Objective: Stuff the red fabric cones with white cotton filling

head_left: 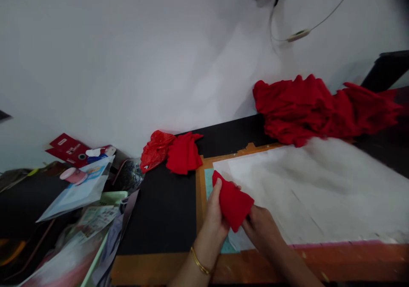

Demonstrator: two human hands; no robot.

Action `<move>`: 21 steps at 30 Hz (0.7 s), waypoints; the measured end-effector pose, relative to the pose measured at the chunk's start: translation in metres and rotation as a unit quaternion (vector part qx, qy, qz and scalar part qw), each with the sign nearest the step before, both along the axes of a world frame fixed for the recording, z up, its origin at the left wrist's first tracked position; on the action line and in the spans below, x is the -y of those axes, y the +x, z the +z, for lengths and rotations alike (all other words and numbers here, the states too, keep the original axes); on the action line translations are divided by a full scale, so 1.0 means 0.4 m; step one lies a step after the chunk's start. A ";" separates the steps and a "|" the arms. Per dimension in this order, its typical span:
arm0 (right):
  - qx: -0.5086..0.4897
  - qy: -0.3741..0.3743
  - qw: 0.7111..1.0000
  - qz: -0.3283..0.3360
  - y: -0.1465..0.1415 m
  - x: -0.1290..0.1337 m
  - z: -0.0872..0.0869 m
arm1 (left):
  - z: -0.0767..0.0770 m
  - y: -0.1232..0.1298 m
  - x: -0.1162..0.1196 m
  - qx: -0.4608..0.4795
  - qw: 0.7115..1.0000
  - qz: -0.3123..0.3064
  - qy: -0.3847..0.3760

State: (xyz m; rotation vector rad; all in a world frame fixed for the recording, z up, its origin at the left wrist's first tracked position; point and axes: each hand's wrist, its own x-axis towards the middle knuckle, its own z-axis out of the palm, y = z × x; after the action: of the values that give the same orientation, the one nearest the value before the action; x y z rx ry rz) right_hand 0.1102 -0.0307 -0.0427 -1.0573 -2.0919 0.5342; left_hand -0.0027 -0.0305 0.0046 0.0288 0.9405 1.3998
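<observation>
Red cloth piece (pixel 234 201): plain bright red, matte, roughly tapered, narrow toward the upper left, broad and straight-edged at the lower right. Held up over the near left part of the white sheet (pixel 319 184), which covers much of the worktop (pixel 166 218).

Left hand (pixel 217 212), gold bangle (pixel 200 261) at the wrist: grip clamped on the cloth, thumb along its near side. Right hand (pixel 262 223) at the broad lower end, fingertips hidden by the cloth; cannot tell whether that grip is together or apart.

Similar red pieces lie in a small stack (pixel 183 152) near the wall; a big crumpled red pile (pixel 297 108) further right.

Containers: red plastic bag (pixel 156 148) beside the stack, contents unclear. Pale green bin (pixel 115 197) at lower left, holding printed papers (pixel 99 218) and plastic wrapping. Clear sleeve (pixel 76 199) with a printed sheet inside, pink spool (pixel 74 175) on top.

Red box (pixel 68 148) behind: white label and lettering, too small to read.
</observation>
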 end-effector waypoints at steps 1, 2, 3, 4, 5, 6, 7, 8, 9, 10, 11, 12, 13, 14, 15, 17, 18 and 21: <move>-0.013 0.005 1.000 0.004 0.000 -0.003 -0.002 | -0.001 0.005 0.002 -0.015 1.000 -0.005 0.014; -0.026 0.011 1.000 0.009 0.000 -0.005 -0.004 | -0.003 0.009 0.003 -0.029 0.999 -0.007 0.026; -0.036 0.018 0.999 0.013 0.000 -0.006 -0.006 | -0.005 0.011 0.003 -0.040 0.999 -0.005 0.033; -0.043 0.023 0.999 0.015 0.000 -0.005 -0.007 | -0.008 0.011 0.002 -0.045 0.998 0.002 0.035; -0.046 0.025 0.999 0.014 -0.001 -0.004 -0.009 | -0.011 0.010 0.001 -0.045 0.998 0.012 0.033; -0.044 0.022 0.999 0.011 -0.002 -0.002 -0.010 | -0.014 0.007 -0.002 -0.042 0.998 0.025 0.025; -0.038 0.018 0.999 0.007 -0.003 0.001 -0.011 | -0.017 0.003 -0.005 -0.037 0.999 0.037 0.013; -0.029 0.015 0.999 0.001 -0.005 0.002 -0.012 | -0.019 -0.002 -0.009 -0.027 0.999 0.042 0.001; -0.020 0.012 1.000 -0.006 -0.006 0.003 -0.013 | -0.020 -0.008 -0.013 -0.013 0.999 0.040 -0.010; -0.014 0.008 1.000 -0.013 -0.007 0.004 -0.013 | -0.021 -0.013 -0.017 0.005 0.999 0.031 -0.019; -0.013 0.002 1.000 -0.016 -0.007 0.004 -0.012 | -0.022 -0.018 -0.020 0.028 0.999 0.018 -0.023; -0.019 -0.007 1.000 -0.020 -0.006 0.003 -0.009 | -0.023 -0.023 -0.022 0.052 0.998 0.008 -0.022; -0.033 -0.016 0.999 -0.023 -0.003 0.004 -0.005 | -0.023 -0.026 -0.024 0.071 0.997 0.003 -0.015; -0.052 -0.022 0.998 -0.027 0.001 0.005 0.001 | -0.023 -0.030 -0.025 0.086 0.996 0.004 -0.008; -0.073 -0.021 0.997 -0.029 0.006 0.008 0.009 | -0.023 -0.033 -0.024 0.095 0.995 0.009 -0.002; -0.104 0.010 0.994 -0.024 0.016 0.018 0.027 | -0.020 -0.037 -0.022 0.105 0.994 0.026 0.001; -0.106 0.033 0.994 -0.016 0.019 0.024 0.037 | -0.018 -0.038 -0.021 0.111 0.993 0.032 -0.006; -0.077 0.098 0.992 -0.001 0.014 0.037 0.061 | -0.012 -0.033 -0.017 0.126 0.990 0.047 -0.036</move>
State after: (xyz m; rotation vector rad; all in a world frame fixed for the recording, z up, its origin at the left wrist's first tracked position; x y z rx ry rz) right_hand 0.1159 -0.0456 -0.0184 -0.8770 -1.9636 0.3870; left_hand -0.0160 -0.0238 -0.0003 -0.2450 0.7897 1.4171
